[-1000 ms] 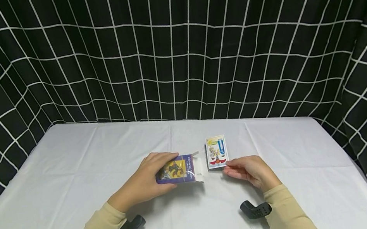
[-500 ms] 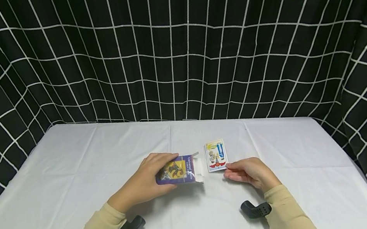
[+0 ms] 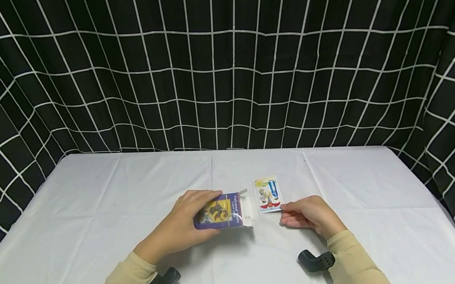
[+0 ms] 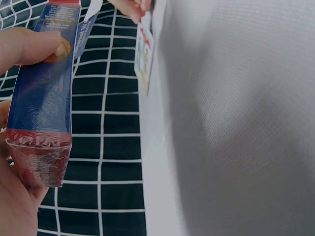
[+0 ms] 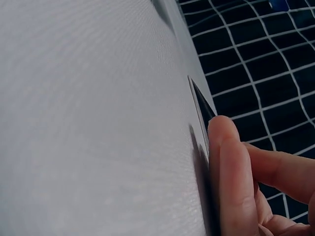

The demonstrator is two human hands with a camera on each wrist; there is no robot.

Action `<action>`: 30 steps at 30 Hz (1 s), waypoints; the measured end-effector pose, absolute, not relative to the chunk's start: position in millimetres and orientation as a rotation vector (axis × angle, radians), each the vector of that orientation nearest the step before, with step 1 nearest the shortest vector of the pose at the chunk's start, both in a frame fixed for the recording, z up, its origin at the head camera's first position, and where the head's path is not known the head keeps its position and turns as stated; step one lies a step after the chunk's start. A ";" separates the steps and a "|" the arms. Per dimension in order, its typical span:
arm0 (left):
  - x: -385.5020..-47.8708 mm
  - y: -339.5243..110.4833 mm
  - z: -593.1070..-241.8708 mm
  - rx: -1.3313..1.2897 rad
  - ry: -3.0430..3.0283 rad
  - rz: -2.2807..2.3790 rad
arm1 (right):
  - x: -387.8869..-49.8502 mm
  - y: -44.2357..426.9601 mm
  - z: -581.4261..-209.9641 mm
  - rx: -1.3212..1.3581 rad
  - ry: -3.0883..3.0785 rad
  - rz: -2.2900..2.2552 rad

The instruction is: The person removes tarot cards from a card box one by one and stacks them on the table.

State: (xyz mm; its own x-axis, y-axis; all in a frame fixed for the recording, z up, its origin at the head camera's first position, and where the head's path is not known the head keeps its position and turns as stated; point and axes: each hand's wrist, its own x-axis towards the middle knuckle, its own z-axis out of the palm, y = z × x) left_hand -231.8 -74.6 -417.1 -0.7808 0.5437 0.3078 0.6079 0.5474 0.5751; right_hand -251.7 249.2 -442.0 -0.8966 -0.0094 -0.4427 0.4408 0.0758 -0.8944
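Observation:
My left hand [image 3: 180, 224] grips a purple tarot box [image 3: 219, 211] around its closed end, with the flaps at its right end standing open. In the left wrist view the thumb presses the side of the blue box [image 4: 42, 98]. Just right of the flaps lies a small stack of picture cards [image 3: 268, 194], low over the cloth. My right hand [image 3: 313, 216] pinches its near right corner. The right wrist view shows the cards' thin edges [image 5: 201, 110] beside the fingers, a little tilted from the cloth.
A white cloth [image 3: 245, 270] covers the table. Black curtains with a white grid [image 3: 217, 66] stand behind it and at both sides. A dark wrist device [image 3: 165, 280] is by the left sleeve and another [image 3: 316, 260] by the right.
The cards have shifted slightly toward me and lowered, and they look more evenly stacked. My right hand has moved slightly with them. The left hand and box have hardly moved.

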 end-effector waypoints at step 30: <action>-230.8 -73.4 -417.4 -0.994 -2.704 -1.059 | -244.9 241.8 -443.2 0.371 2.288 -1.670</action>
State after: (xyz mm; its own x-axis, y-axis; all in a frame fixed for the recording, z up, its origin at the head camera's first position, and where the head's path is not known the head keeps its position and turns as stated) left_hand -230.8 -73.4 -417.4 -0.7881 0.5448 0.2865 0.5945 0.5529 0.5838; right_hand -244.9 241.8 -443.2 -0.9267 0.0397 -0.3738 0.3681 0.2970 -0.8811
